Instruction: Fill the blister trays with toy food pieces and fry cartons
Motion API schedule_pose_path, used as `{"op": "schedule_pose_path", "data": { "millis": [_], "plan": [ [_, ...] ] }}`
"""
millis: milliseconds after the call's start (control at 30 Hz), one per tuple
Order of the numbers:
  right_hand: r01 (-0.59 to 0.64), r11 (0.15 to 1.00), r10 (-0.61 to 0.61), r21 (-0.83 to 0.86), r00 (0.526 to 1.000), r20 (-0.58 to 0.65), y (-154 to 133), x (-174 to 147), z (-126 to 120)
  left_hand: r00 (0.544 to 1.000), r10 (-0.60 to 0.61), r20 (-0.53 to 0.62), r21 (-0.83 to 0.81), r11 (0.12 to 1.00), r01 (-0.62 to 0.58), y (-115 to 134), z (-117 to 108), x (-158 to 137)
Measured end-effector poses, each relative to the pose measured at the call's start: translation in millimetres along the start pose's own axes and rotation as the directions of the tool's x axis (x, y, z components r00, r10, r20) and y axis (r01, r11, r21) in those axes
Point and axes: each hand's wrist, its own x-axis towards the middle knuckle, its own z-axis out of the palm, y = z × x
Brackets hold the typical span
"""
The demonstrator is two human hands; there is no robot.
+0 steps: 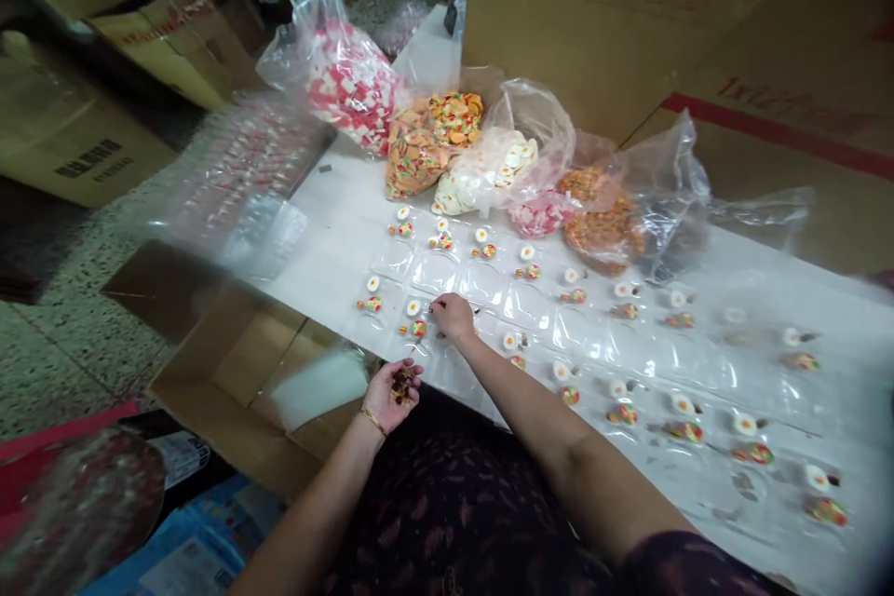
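Note:
My left hand [395, 394], palm up and cupped at the table's front edge, holds a handful of small brown-and-yellow pieces [402, 385]. My right hand [453, 317] reaches over a clear plastic blister tray, its fingers pinched at a small dark piece [432, 308]. Just left of those fingertips sits a miniature fried egg [413, 307], with a little pizza-like piece [418, 328] below it. Rows of clear blister trays [481, 284] hold similar egg and pizza-like pieces. Several compartments toward the right also show a dark brown piece beside the egg.
Along the table's back stand plastic bags of pink-and-white pieces [349, 84], orange pieces [419, 149], egg pieces [467, 184] and brown-orange pieces [604, 228]. Large cartons [593, 9] rise behind. An open cardboard box [209, 372] and stacked clear packs [237, 168] are at left.

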Motion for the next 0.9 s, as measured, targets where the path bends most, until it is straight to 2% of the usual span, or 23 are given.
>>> {"op": "schedule_pose_path", "data": {
  "millis": [133, 233, 367, 433, 533, 600, 633, 733, 833, 900],
  "plan": [
    [0.017, 0.991, -0.017, -0.136, 1.0, 0.0, -6, 3, 6, 0.999, 0.021, 0.031, -0.024, 1.0, -0.02, 11, -5, 2],
    [0.049, 0.981, -0.054, -0.19, 0.998, -0.018, -4, -2, -1, 0.997, 0.035, 0.065, -0.024, 0.999, -0.033, 21, -2, 5],
    [0.173, 0.981, -0.175, -0.088, 0.984, -0.021, 2, -19, -18, 0.986, 0.048, 0.161, -0.004, 0.999, -0.048, 34, 8, 7],
    [0.301, 0.953, -0.302, 0.029, 0.952, 0.058, -3, -25, -23, 0.974, 0.039, 0.221, 0.023, 0.999, -0.045, 37, 15, 10],
    [0.483, 0.865, -0.501, 0.134, 0.83, 0.245, -17, -28, -23, 0.978, 0.025, 0.207, 0.063, 0.997, -0.038, 39, 24, 15],
    [0.547, 0.826, -0.557, 0.138, 0.75, 0.357, -27, -27, -21, 0.987, 0.019, 0.161, 0.08, 0.996, -0.032, 39, 27, 17],
    [0.553, 0.823, -0.556, 0.133, 0.732, 0.395, -30, -27, -20, 0.989, 0.02, 0.147, 0.082, 0.996, -0.032, 38, 27, 19],
    [0.535, 0.837, -0.525, 0.12, 0.721, 0.452, -33, -30, -17, 0.99, 0.017, 0.138, 0.071, 0.997, -0.027, 36, 24, 21],
    [0.565, 0.821, -0.523, 0.083, 0.687, 0.505, -32, -35, -13, 0.99, -0.003, 0.14, 0.068, 0.998, -0.007, 36, 16, 21],
    [0.558, 0.828, -0.506, 0.055, 0.701, 0.503, -34, -31, -10, 0.988, 0.003, 0.156, 0.051, 0.999, -0.011, 39, 8, 19]
  ]
}}
